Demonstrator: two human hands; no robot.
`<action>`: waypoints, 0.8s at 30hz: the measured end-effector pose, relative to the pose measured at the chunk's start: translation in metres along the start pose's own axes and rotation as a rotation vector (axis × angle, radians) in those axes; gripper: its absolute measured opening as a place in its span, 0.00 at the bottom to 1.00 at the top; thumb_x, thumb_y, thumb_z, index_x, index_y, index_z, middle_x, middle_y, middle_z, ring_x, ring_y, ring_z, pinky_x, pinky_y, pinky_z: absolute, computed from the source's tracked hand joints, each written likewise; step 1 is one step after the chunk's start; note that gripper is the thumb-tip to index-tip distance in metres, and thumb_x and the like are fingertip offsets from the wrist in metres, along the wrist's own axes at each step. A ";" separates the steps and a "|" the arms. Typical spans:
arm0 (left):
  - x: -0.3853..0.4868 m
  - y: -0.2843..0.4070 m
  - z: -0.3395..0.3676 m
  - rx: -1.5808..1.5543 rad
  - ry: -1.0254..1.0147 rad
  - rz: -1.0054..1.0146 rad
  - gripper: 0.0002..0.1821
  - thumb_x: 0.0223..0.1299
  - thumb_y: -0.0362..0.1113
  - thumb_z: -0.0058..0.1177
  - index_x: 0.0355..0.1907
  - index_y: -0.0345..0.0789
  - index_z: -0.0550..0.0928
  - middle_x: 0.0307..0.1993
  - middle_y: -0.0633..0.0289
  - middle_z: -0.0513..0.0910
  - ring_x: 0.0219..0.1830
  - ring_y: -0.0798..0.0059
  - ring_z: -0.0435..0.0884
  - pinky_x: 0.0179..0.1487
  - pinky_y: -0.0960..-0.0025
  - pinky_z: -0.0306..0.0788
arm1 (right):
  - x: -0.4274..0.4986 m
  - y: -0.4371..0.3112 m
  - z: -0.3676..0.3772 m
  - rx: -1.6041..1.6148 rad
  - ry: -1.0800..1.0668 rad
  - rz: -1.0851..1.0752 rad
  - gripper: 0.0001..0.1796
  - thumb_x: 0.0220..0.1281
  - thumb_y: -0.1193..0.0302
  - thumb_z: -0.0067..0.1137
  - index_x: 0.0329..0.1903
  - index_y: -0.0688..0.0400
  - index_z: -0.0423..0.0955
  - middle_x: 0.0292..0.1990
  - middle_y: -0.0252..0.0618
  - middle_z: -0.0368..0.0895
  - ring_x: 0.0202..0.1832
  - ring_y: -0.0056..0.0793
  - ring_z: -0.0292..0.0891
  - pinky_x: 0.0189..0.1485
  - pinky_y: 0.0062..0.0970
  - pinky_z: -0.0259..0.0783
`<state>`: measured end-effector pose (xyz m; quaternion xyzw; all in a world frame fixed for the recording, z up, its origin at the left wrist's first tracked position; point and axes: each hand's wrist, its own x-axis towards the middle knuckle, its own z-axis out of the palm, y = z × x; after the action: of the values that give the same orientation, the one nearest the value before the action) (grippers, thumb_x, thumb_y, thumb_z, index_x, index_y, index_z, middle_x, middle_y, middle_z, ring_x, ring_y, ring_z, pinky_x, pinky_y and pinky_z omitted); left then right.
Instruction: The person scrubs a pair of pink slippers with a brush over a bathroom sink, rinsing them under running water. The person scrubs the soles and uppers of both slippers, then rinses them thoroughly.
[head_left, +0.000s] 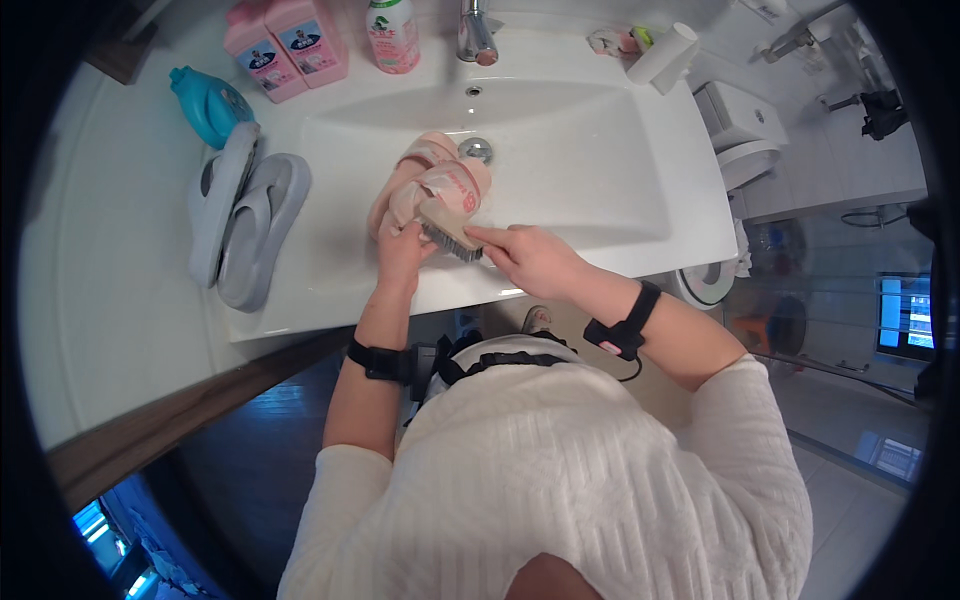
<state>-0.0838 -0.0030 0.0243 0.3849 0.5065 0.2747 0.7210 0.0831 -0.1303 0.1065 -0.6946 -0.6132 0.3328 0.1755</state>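
Two pink slippers (431, 180) lie one over the other in the left part of a white washbasin (570, 157). My left hand (400, 251) grips the near end of the upper slipper at the basin's front side. In my right hand (536, 259) is a scrubbing brush (452, 229) with a pale back and dark grey bristles. The brush is tilted against the slipper's near end, close to my left fingers. Its bristles face toward me and downward. Red print marks the slipper's strap.
Grey flip-flops (259, 225) rest on the basin's left edge beside a teal bottle (212, 107). Pink bottles (289, 49), a white-and-pink bottle (394, 37) and a chrome faucet (477, 34) line the back. A white tube (664, 54) stands back right; a toilet (742, 135) is beyond.
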 end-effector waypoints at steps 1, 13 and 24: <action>0.000 -0.002 0.000 -0.033 -0.031 0.047 0.23 0.64 0.25 0.44 0.63 0.34 0.71 0.51 0.59 0.80 0.51 0.69 0.81 0.47 0.65 0.81 | -0.003 0.001 -0.001 -0.027 0.064 0.014 0.21 0.72 0.65 0.45 0.64 0.49 0.72 0.39 0.54 0.83 0.44 0.54 0.80 0.49 0.46 0.75; 0.006 -0.019 -0.004 0.018 -0.018 0.235 0.28 0.61 0.19 0.43 0.67 0.27 0.65 0.66 0.54 0.66 0.59 0.59 0.78 0.50 0.66 0.85 | 0.044 -0.014 0.018 -0.053 0.132 -0.181 0.19 0.70 0.65 0.46 0.61 0.48 0.74 0.32 0.53 0.83 0.37 0.55 0.81 0.40 0.49 0.76; 0.011 -0.027 -0.006 0.161 0.107 0.328 0.27 0.57 0.21 0.48 0.63 0.25 0.71 0.66 0.51 0.68 0.60 0.62 0.77 0.57 0.67 0.79 | 0.048 -0.040 0.014 -0.235 0.195 -0.132 0.16 0.69 0.64 0.47 0.54 0.50 0.76 0.34 0.52 0.84 0.36 0.50 0.82 0.37 0.47 0.78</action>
<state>-0.0855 -0.0075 -0.0050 0.5037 0.4948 0.3674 0.6054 0.0454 -0.0785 0.1111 -0.6974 -0.6724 0.1775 0.1733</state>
